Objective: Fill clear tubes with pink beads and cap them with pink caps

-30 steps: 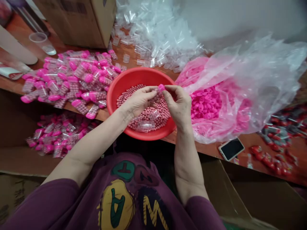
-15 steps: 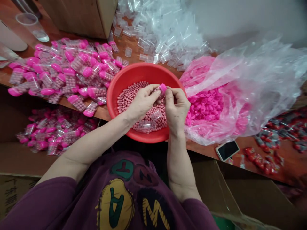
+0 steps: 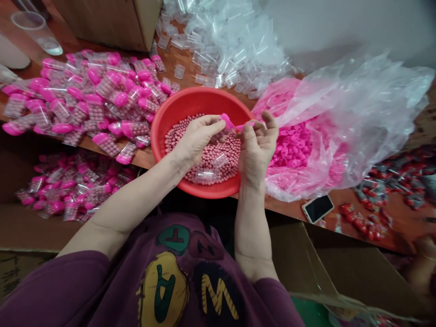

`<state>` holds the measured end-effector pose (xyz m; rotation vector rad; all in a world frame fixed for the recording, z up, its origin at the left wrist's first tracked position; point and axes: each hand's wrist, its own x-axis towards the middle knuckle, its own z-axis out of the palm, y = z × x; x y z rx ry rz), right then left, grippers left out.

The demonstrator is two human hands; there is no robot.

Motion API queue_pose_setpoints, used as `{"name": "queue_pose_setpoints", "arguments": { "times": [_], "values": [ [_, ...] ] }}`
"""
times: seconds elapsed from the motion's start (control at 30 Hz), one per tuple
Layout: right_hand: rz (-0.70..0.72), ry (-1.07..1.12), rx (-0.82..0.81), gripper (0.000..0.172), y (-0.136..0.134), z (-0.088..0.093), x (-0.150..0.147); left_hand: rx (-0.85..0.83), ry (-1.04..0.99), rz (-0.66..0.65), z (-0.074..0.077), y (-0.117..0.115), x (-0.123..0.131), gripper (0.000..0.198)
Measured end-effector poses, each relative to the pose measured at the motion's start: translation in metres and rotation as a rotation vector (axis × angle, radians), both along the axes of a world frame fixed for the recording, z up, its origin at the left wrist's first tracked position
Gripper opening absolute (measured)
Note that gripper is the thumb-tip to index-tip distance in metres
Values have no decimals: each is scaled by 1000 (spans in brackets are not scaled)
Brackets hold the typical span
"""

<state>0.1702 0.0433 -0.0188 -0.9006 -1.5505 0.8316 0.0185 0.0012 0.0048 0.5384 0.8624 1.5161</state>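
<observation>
Over a red bowl (image 3: 177, 109) of small pink balls (image 3: 177, 138), my left hand (image 3: 195, 138) is closed round a small clear tube with a pink cap (image 3: 226, 123). My right hand (image 3: 256, 145) is just right of it, fingers loosely curled and partly spread, with a pink cap (image 3: 245, 125) pinched at its fingertips. Empty clear tubes (image 3: 207, 175) lie on the balls near the bowl's front.
A pile of filled pink-capped tubes (image 3: 85, 97) lies left of the bowl, more in a box (image 3: 68, 190) below. Clear empty tubes (image 3: 225, 50) are heaped behind; a plastic bag of pink caps (image 3: 299, 145) sits right. A phone (image 3: 317, 208), a plastic cup (image 3: 34, 29), red items (image 3: 368, 222).
The right hand has come off the capped tube and opened slightly to the right. The left hand keeps the tube, now tilted. The view shifted a little.
</observation>
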Motion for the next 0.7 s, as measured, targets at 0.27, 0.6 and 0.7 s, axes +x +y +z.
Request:
{"name": "queue_pose_setpoints", "arguments": {
  "times": [0.27, 0.6, 0.7],
  "values": [
    [45, -432, 189, 44, -7, -4, 2, 21, 143, 62, -3, -3, 3, 29],
    [-57, -658, 299, 62, -1, -20, -17, -2, 149, 61, -10, -1, 2, 23],
    [-15, -662, 259, 60, -1, -16, -11, -22, 118, 13, -11, -2, 2, 27]
  ]
}}
